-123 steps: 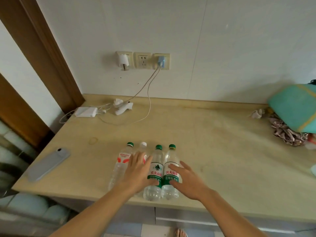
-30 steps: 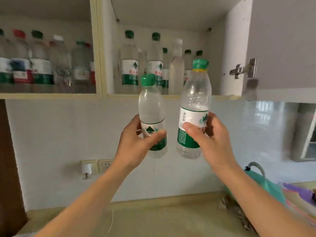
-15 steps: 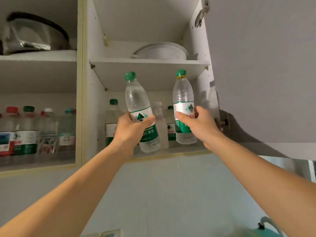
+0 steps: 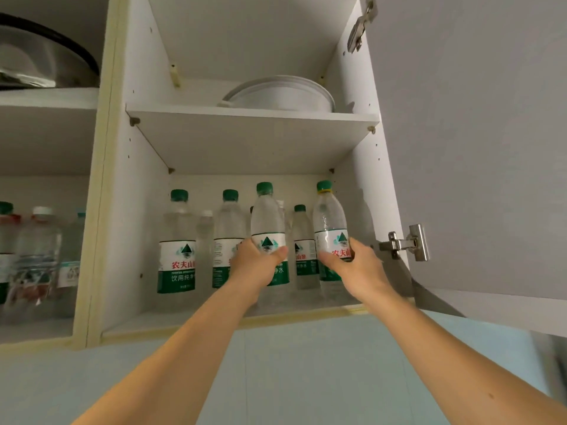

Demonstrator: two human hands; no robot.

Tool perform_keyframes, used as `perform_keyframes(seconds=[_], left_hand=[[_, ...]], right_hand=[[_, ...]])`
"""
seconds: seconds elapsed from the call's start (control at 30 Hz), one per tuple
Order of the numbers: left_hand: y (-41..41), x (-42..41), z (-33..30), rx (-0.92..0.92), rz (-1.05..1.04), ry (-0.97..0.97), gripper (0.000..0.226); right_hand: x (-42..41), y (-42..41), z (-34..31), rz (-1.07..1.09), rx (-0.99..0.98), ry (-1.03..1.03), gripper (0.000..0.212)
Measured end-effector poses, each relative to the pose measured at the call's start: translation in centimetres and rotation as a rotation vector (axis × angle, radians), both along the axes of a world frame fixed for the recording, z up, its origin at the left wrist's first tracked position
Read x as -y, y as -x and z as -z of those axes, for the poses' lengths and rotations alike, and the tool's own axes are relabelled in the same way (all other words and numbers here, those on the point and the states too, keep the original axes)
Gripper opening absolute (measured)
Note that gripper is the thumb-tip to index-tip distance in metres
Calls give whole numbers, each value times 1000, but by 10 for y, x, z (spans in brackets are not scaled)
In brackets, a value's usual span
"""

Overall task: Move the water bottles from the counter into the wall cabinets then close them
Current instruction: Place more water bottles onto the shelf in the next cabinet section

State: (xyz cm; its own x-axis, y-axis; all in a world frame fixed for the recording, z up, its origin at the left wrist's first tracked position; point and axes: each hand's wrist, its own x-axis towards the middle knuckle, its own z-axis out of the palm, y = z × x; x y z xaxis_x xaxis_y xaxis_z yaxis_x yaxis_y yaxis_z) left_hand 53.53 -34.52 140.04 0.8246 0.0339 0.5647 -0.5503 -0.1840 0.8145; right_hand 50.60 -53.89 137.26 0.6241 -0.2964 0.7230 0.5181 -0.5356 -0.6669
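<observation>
Gripping one upright bottle each, the left hand [image 4: 256,265] clamps the left bottle [image 4: 267,222] and the right hand [image 4: 357,268] the right bottle [image 4: 329,222], both over the lower shelf [image 4: 306,308] front, stored bottles [image 4: 178,246] just behind; door [image 4: 475,148] open at right.

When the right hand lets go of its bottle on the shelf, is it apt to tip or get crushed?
The right hand holds its bottle upright. It is tall and narrow, so a nudge would probably tip it into its neighbours. The thin clear wall likely dents under a hard squeeze. How full it is cannot be told, so its weight is uncertain.
</observation>
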Motion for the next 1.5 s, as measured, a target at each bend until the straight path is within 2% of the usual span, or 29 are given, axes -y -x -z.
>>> perform_keyframes(seconds=[0.1, 0.37, 0.47, 0.53, 0.67, 0.87, 1.03, 1.17, 1.27, 1.4, 1.5], left_hand=[[-11, 9, 1, 12, -8, -6, 40], [-7, 10, 4, 4, -18, -75, 45], [4, 1, 8, 1, -57, -182, 48], [14, -8, 13, 68, -111, -231, 51], [42, -34, 24, 256, -181, -332, 59], [77, -96, 42, 512, -233, -388, 40], [99, -156, 90, 618, -235, -425, 30], [112, -203, 153, 567, -296, -450, 30], [121, -235, 213, 465, -310, -455, 29], [135, -273, 322, 178, -313, -528, 31], [154, -297, 414, -103, -322, -609, 30]], right_hand=[[-1, -9, 4, 15, 24, 11, 42], [-1, -12, 11, 121, 23, 85, 51], [-6, -8, 12, 182, 2, 121, 71], [-12, -1, 14, 246, 35, 127, 81], [-25, 17, 23, 256, 157, 71, 67], [-78, 57, 36, 179, 416, 141, 36], [-141, 85, 77, 10, 510, 244, 28], [-181, 98, 141, -84, 436, 294, 26], [-206, 103, 204, -188, 277, 301, 27], [-240, 118, 304, -298, -53, 297, 23], [-264, 139, 387, -368, -344, 337, 22]])
